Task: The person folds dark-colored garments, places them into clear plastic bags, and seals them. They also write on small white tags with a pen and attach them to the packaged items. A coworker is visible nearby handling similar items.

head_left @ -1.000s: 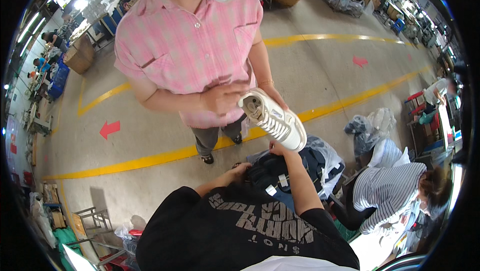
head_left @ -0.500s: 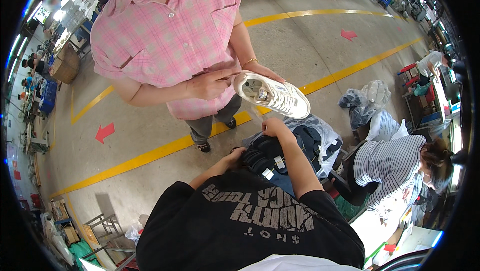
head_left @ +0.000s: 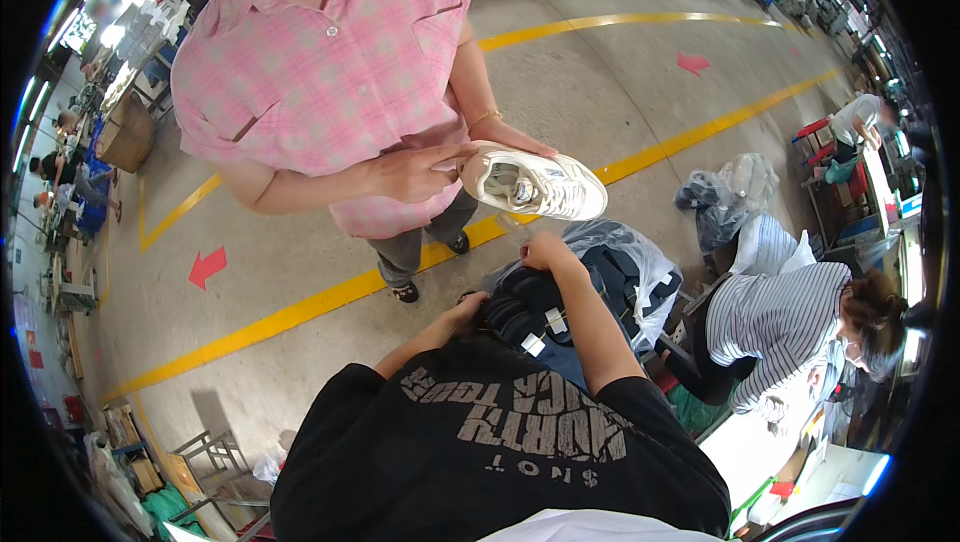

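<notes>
A: Where are the wearer's hands?

B: Both reach forward into a heap of dark folded garments (head_left: pixel 560 292). The right hand (head_left: pixel 545 250) sits on top of the heap at its far edge, fingers curled down onto the cloth. The left hand (head_left: pixel 470 310) is tucked against the near left side of the heap; I cannot tell whether it is spread or closed, as the cloth hides the fingers.

A: Is the heap in anything?

B: It lies in an opened clear plastic bag (head_left: pixel 640 262), whose film bunches up around the far and right sides. Small white tags show on the garments. A second bag (head_left: pixel 725 200) with grey cloth in it lies on the floor further right, well apart.

A: And the shoe?

B: A white sneaker (head_left: pixel 535 184) is held in the air just above the right hand, not touching it. Another person in a pink checked shirt (head_left: pixel 330 72) holds it: one hand (head_left: pixel 415 172) pinches the heel end, the other (head_left: pixel 515 137) rests along the far side.

A: Which way does it lie?

B: Its long axis runs left to right, dipping slightly to the right. The toe points right, the heel left, and the opening and laces face up toward the camera.
</notes>
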A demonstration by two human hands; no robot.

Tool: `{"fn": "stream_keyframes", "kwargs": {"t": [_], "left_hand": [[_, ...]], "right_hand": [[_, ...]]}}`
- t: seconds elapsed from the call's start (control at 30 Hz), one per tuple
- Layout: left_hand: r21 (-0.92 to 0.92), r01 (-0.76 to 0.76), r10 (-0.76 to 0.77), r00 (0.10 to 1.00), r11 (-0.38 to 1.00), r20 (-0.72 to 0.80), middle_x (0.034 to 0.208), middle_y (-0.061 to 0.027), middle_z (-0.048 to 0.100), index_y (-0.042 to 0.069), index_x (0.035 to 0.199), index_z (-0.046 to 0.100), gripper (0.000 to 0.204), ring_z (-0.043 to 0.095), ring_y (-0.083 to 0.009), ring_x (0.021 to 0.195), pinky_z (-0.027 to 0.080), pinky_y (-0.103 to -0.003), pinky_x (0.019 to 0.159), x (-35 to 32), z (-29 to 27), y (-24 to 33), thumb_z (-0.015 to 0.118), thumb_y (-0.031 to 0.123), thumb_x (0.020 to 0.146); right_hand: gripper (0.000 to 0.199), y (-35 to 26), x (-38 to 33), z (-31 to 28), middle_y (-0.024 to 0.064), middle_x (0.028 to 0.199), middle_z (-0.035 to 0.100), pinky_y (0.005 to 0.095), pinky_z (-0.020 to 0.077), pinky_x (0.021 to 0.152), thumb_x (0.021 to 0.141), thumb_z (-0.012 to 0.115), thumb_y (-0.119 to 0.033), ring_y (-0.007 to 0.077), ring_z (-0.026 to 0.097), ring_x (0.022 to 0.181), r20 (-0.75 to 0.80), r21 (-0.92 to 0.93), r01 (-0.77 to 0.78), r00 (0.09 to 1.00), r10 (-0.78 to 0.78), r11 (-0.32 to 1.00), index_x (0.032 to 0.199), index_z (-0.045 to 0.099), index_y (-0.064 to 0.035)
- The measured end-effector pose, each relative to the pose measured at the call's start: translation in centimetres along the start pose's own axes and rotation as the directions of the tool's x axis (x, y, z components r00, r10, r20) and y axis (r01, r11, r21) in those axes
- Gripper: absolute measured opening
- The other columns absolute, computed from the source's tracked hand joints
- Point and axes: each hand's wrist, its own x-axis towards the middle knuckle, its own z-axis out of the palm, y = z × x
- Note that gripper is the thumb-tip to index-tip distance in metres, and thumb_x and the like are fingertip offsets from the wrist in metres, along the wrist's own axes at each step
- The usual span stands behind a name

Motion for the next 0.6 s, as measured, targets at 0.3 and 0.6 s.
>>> {"fn": "stream_keyframes", "kwargs": {"t": [0.3,0.6], "left_hand": [[0.018,-0.064,0.064,0.998,0.998,0.007,0.107,-0.0087,0.066,0.011,0.112,0.061,0.033,0.063,-0.0249,0.097,0.055,-0.047,0.086,1.5,-1.6,-0.3,0.054,0.040,0.097],[0.012,-0.065,0.066,0.998,0.998,-0.024,0.105,-0.0084,0.067,0.010,0.109,0.063,0.034,0.062,-0.0249,0.095,0.053,-0.043,0.084,1.9,-2.0,-1.0,0.056,0.041,0.096]], "right_hand": [[0.019,-1.2,-1.0,-1.3,0.0128,0.099,0.076,0.0461,0.0572,0.085,0.076,0.076,-0.024,0.0339,0.072,0.097,-0.011,0.010,-0.066,0.998,0.066,0.998,0.092,0.077,-0.0147],[0.021,0.8,1.0,1.6,0.0148,0.100,0.076,0.0470,0.0567,0.087,0.075,0.077,-0.026,0.0356,0.071,0.098,-0.059,0.055,-0.046,0.997,0.049,0.997,0.093,0.076,-0.0158]]}}
